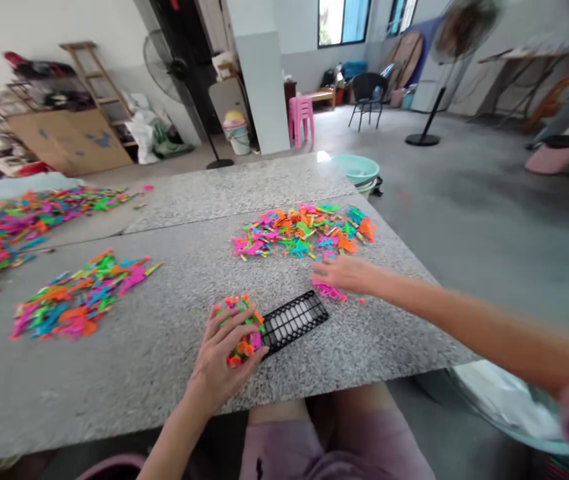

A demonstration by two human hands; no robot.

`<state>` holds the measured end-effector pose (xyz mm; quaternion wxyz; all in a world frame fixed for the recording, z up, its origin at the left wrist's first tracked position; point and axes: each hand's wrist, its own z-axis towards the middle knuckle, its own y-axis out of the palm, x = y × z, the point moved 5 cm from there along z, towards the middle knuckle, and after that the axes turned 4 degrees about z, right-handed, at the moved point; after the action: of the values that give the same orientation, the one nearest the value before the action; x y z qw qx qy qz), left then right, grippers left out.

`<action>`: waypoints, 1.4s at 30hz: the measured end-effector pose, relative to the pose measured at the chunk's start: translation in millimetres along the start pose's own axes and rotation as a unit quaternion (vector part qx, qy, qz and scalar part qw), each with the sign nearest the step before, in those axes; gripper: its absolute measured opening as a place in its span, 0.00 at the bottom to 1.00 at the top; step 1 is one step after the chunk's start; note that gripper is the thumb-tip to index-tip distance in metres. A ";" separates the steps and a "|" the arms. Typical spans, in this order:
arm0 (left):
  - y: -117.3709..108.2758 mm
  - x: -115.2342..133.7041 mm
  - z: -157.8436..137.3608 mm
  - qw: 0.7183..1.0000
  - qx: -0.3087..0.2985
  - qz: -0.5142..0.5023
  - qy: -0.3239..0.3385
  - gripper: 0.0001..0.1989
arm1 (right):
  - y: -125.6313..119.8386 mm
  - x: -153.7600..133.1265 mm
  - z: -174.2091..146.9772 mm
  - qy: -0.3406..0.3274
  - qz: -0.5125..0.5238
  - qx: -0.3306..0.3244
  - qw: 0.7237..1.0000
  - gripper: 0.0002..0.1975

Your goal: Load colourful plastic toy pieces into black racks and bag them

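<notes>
My left hand (227,347) curls around a cluster of small bright plastic pieces (243,347) in orange, green and pink, at the left end of a black lattice tray (294,321). The tray's right part shows bare openwork. To the right, my right hand (341,273) is over a few pink plastic pieces (328,291); motion blurs it, and its fingertips are hard to make out. Just beyond that hand lies a pile of mixed plastic pieces (304,230), some shaped like toy pistols.
A smaller pile of pieces (81,297) lies on the left of the speckled stone table (174,373), with a larger heap (24,223) behind it. A turquoise basin (357,167) stands past the far edge. Fans, a black chair (368,90) and pink stools (301,117) are farther off.
</notes>
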<state>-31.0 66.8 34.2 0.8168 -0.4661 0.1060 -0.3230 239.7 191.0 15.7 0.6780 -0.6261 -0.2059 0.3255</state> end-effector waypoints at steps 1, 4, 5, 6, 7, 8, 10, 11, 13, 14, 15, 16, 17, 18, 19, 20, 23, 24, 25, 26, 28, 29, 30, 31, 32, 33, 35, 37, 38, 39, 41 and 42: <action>0.1 1.4 -1.0 1.000 -0.005 0.002 0.000 0.12 | 24.3 -15.0 12.5 -0.031 -0.008 -0.027 0.999 0.11; -1.4 6.0 -2.2 0.999 -0.031 0.009 0.011 0.12 | 60.8 -22.6 33.5 -0.057 -0.024 -0.085 0.994 0.14; -2.1 7.3 -2.0 0.999 -0.043 0.011 0.013 0.12 | 64.2 -15.7 35.4 -0.047 -0.017 -0.099 0.994 0.14; -2.8 8.5 -1.6 0.998 -0.053 0.014 0.015 0.12 | 65.5 -7.6 34.9 -0.043 -0.004 -0.113 0.993 0.14; -3.5 9.4 -1.1 0.998 -0.061 0.017 0.016 0.13 | 65.1 1.1 32.4 -0.043 0.012 -0.126 0.991 0.14; -4.4 10.1 -0.4 0.998 -0.064 0.020 0.016 0.14 | 63.4 9.6 28.3 -0.041 0.031 -0.133 0.990 0.14; -5.7 10.7 1.3 0.997 -0.068 0.027 0.016 0.18 | 56.6 23.6 17.4 -0.028 0.080 -0.124 0.989 0.12; -5.9 10.9 2.3 0.997 -0.070 0.030 0.016 0.20 | 52.2 27.4 11.3 -0.018 0.107 -0.103 0.989 0.11; -5.6 11.0 4.4 0.996 -0.076 0.033 0.013 0.22 | 45.0 24.8 -1.3 0.014 0.161 -0.031 0.986 0.07; -5.2 11.2 5.4 0.996 -0.079 0.031 0.011 0.22 | 43.7 18.3 -7.7 0.047 0.189 0.019 0.981 0.04; -5.0 11.6 6.5 0.996 -0.079 0.028 0.009 0.20 | 45.4 7.9 -14.1 0.091 0.226 0.066 0.968 0.03; -5.0 12.1 7.5 0.997 -0.077 0.024 0.006 0.19 | 50.9 -6.7 -20.3 0.137 0.273 0.105 0.946 0.03; -4.9 12.6 8.3 0.997 -0.076 0.020 0.002 0.18 | 59.9 -24.0 -25.8 0.189 0.330 0.136 0.915 0.05; -4.8 13.2 8.8 0.997 -0.075 0.019 -0.002 0.17 | 73.1 -47.0 -28.0 0.208 0.407 0.130 0.880 0.07; -4.8 13.9 9.2 0.997 -0.074 0.020 -0.005 0.16 | 86.2 -72.3 -27.5 0.202 0.484 0.113 0.844 0.08; -4.7 14.7 9.4 0.997 -0.074 0.022 -0.007 0.15 | 97.6 -95.3 -25.7 0.199 0.535 0.097 0.815 0.08; -4.4 17.0 9.0 0.996 -0.077 0.031 -0.006 0.14 | 115.2 -136.8 -15.1 0.194 0.575 0.094 0.789 0.09; -4.6 17.5 8.7 0.997 -0.076 0.033 -0.005 0.14 | 115.7 -141.7 -11.0 0.191 0.558 0.099 0.801 0.09; -4.9 17.8 8.3 0.997 -0.073 0.034 -0.004 0.14 | 114.5 -143.8 -6.9 0.184 0.535 0.099 0.818 0.09; -5.1 17.9 7.9 0.997 -0.071 0.035 -0.004 0.14 | 112.3 -144.3 -3.3 0.175 0.508 0.093 0.838 0.09; -4.8 17.8 7.0 0.997 -0.066 0.037 -0.003 0.15 | 107.3 -142.1 2.0 0.171 0.441 0.068 0.878 0.07; -4.2 17.7 6.7 0.997 -0.065 0.038 -0.003 0.15 | 104.9 -140.4 3.9 0.176 0.408 0.053 0.894 0.06; -3.5 17.7 6.4 0.997 -0.063 0.039 -0.003 0.15 | 102.7 -139.0 5.7 0.184 0.378 0.039 0.907 0.05; -2.5 17.6 6.4 0.997 -0.059 0.039 -0.005 0.15 | 100.6 -138.2 7.8 0.189 0.354 0.025 0.916 0.05; -1.7 17.6 6.4 0.998 -0.053 0.037 -0.008 0.15 | 98.7 -138.5 10.6 0.190 0.335 0.010 0.923 0.05; -1.0 17.5 6.5 0.998 -0.046 0.034 -0.013 0.15 | 96.9 -139.9 14.0 0.184 0.322 -0.008 0.929 0.06; 0.2 17.1 6.8 0.999 -0.035 0.024 -0.029 0.14 | 94.1 -144.2 21.4 0.164 0.296 -0.049 0.940 0.07; 1.5 16.3 7.0 0.998 -0.040 0.015 -0.051 0.16 | 91.2 -147.8 27.1 0.153 0.265 -0.087 0.948 0.09; 2.0 15.9 7.0 0.997 -0.046 0.014 -0.062 0.18 | 89.4 -148.8 28.7 0.154 0.251 -0.100 0.950 0.09; 2.6 15.5 6.9 0.996 -0.055 0.014 -0.072 0.20 | 87.5 -149.6 29.8 0.156 0.242 -0.109 0.951 0.10; 3.8 14.9 6.7 0.993 -0.069 0.017 -0.089 0.24 | 83.6 -150.3 30.8 0.155 0.234 -0.113 0.953 0.10; 4.4 14.7 6.7 0.993 -0.073 0.018 -0.095 0.25 | 82.1 -150.4 31.4 0.152 0.233 -0.110 0.954 0.10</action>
<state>-14.6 63.8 36.0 0.7924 -0.5511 0.0598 -0.2545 97.3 108.6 -41.6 0.5336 -0.7694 0.0168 0.3506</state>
